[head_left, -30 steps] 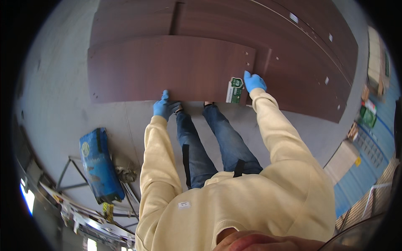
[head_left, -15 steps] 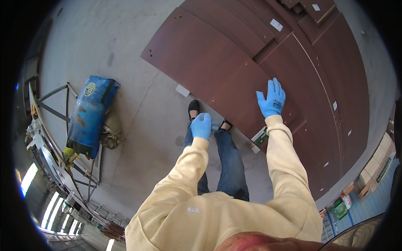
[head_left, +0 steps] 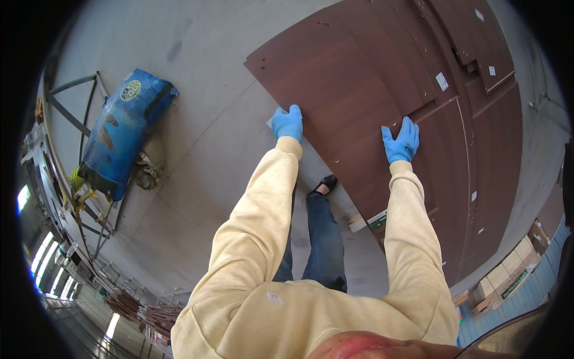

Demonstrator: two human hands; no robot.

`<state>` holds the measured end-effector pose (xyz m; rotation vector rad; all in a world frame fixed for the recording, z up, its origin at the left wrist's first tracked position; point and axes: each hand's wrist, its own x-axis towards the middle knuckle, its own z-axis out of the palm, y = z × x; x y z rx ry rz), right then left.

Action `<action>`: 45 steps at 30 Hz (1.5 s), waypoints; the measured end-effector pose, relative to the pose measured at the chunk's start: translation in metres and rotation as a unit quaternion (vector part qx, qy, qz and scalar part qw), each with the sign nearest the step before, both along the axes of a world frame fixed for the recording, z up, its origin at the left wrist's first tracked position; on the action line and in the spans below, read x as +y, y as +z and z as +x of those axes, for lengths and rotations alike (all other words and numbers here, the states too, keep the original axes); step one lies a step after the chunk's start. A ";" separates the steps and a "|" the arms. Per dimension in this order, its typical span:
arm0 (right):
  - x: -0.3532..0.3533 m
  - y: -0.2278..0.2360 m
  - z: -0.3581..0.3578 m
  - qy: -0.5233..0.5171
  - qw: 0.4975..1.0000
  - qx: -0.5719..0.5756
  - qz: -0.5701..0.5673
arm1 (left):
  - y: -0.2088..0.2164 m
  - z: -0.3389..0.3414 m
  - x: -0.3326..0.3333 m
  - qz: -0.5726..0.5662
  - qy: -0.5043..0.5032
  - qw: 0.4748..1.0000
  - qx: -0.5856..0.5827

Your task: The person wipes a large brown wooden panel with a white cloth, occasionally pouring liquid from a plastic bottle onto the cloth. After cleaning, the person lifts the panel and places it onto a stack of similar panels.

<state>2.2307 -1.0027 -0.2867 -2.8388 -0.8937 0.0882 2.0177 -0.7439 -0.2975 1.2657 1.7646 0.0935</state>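
Observation:
My two hands wear light blue gloves. My left hand (head_left: 287,124) is closed at the near left edge of a large dark brown panel (head_left: 335,96), its thumb by the panel's top face and its other fingertips partly hidden. On the stack of brown panels to the right, my right hand (head_left: 400,142) rests with its fingers apart, close to a step between overlapping boards. A white label (head_left: 442,81) is stuck on a board beyond that hand. Small drilled holes show along the panel edges.
A long blue printed sack (head_left: 122,131) leans on a metal frame (head_left: 72,119) at the left, with a tan bundle (head_left: 149,164) beside it. One black shoe (head_left: 326,184) stands beside the stack. Cardboard packages (head_left: 508,269) lie at the lower right.
My left hand has reached forward from over my legs to the panel's edge. The right hand has shifted slightly across the stack, and my view has turned and moved.

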 end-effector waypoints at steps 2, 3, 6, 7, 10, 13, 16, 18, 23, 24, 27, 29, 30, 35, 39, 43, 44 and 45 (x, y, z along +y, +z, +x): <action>0.002 0.000 0.000 -0.009 1.000 0.006 -0.012 | 0.002 0.004 0.004 0.025 -0.008 1.000 0.017; 0.003 0.000 0.002 -0.014 1.000 0.009 -0.017 | 0.004 0.003 0.004 0.021 -0.021 0.999 0.017; 0.005 0.000 0.006 -0.012 1.000 0.014 -0.021 | 0.022 0.006 0.010 0.013 -0.062 0.997 0.038; 0.006 0.000 0.007 -0.013 1.000 0.014 -0.022 | 0.024 0.008 0.011 0.019 -0.064 0.997 0.041; 0.007 0.000 0.008 -0.011 0.999 0.015 -0.037 | 0.032 0.009 0.011 0.020 -0.082 0.995 0.051; 0.012 0.000 0.007 -0.022 0.998 0.016 -0.050 | 0.033 0.008 0.012 0.025 -0.110 0.992 0.051; 0.017 0.002 0.005 -0.031 0.998 0.021 -0.051 | 0.027 0.010 0.011 0.102 -0.101 0.989 0.033; 0.021 0.002 0.005 -0.030 0.998 0.022 -0.046 | 0.025 0.015 0.017 0.142 -0.087 0.986 0.024; 0.022 0.004 0.003 -0.047 0.997 0.043 -0.048 | 0.017 0.013 0.015 0.090 -0.066 0.994 0.019; 0.022 0.003 0.003 -0.052 0.996 0.046 -0.050 | 0.018 0.013 0.014 0.075 -0.066 0.995 0.018; 0.022 0.002 0.006 -0.061 0.995 0.062 -0.051 | 0.013 0.013 0.016 0.038 -0.055 0.998 0.008; 0.022 0.002 0.006 -0.064 0.994 0.071 -0.051 | 0.013 0.012 0.015 0.058 -0.046 0.997 -0.005; 0.022 0.002 0.006 -0.065 0.994 0.072 -0.051 | 0.013 0.011 0.014 0.061 -0.043 0.997 -0.004; 0.026 0.003 0.007 -0.076 0.992 0.082 -0.063 | 0.016 0.008 0.018 0.023 -0.041 0.999 -0.020; 0.031 0.006 0.005 -0.078 0.991 0.086 -0.061 | 0.012 0.008 0.015 0.029 -0.019 0.999 -0.026; 0.027 0.005 0.006 -0.088 0.990 0.097 -0.057 | 0.017 0.007 0.017 -0.006 -0.018 0.999 -0.040; 0.025 0.003 0.007 -0.088 0.990 0.097 -0.056 | 0.014 0.007 0.015 0.007 -0.017 0.999 -0.041; 0.023 0.002 0.009 -0.088 0.990 0.097 -0.054 | 0.012 0.007 0.013 0.021 -0.016 0.999 -0.042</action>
